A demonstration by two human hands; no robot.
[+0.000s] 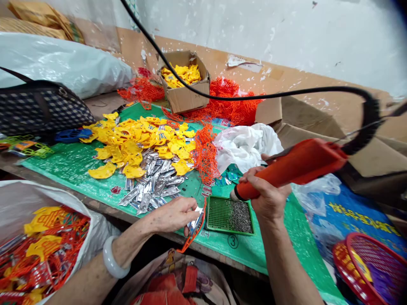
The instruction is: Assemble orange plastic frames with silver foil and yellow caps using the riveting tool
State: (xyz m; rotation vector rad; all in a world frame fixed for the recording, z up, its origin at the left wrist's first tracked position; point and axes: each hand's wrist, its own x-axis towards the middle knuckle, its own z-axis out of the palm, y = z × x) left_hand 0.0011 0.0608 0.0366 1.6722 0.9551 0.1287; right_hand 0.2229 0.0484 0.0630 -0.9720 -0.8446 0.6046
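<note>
My right hand (267, 195) is wrapped round an orange electric screwdriver (299, 166) with a black cable, its tip over a green tray of small screws (229, 215). My left hand (174, 214) pinches a silver metal strip against an orange plastic grid piece (194, 232) at the table's front edge. A white bangle sits on my left wrist. A heap of silver metal strips (152, 183) lies just left of that hand, with yellow plastic parts (136, 142) piled behind it.
A green mat (70, 163) covers the table. A cardboard box of yellow parts (186, 82) and orange grid pieces (229, 103) sit at the back. White cloth (246, 144) lies mid-table. A bag of assembled pieces (41, 250) is lower left, a checkered bag (38, 106) at left, red baskets (372, 267) lower right.
</note>
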